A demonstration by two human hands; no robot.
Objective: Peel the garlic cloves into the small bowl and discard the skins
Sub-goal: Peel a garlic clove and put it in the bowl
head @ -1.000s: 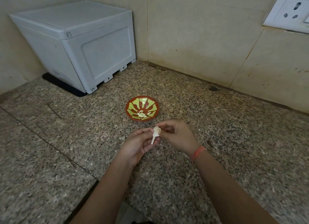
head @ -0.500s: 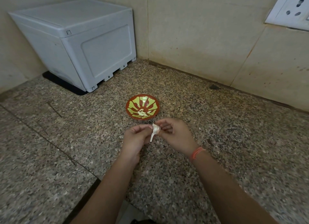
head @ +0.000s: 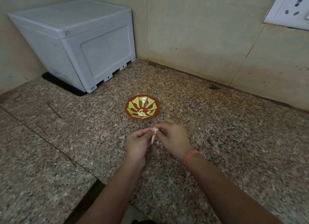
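The left hand [head: 138, 143] and the right hand [head: 173, 138] meet fingertip to fingertip just above the desk [head: 242, 140]. Both have their fingers curled in and pinch one garlic clove [head: 154, 129] between them. A pale strip of skin [head: 152, 139] hangs down from the clove between the two hands. The right hand is slightly blurred, so the exact lie of its fingers cannot be told. An orange band [head: 190, 157] circles the right wrist.

Just beyond the hands stands one small bowl [head: 129, 105], red-brown with a green pattern, with a few peeled cloves [head: 141, 113] lying in it; their exact number cannot be told.

The desk is speckled granite and runs into a corner of beige tiled wall [head: 200, 33]. Far beyond the left hand, in that corner, one grey plastic box [head: 87, 44] sits on a black mat [head: 61, 84]. High on the wall beyond the right hand is one white socket [head: 291, 9].
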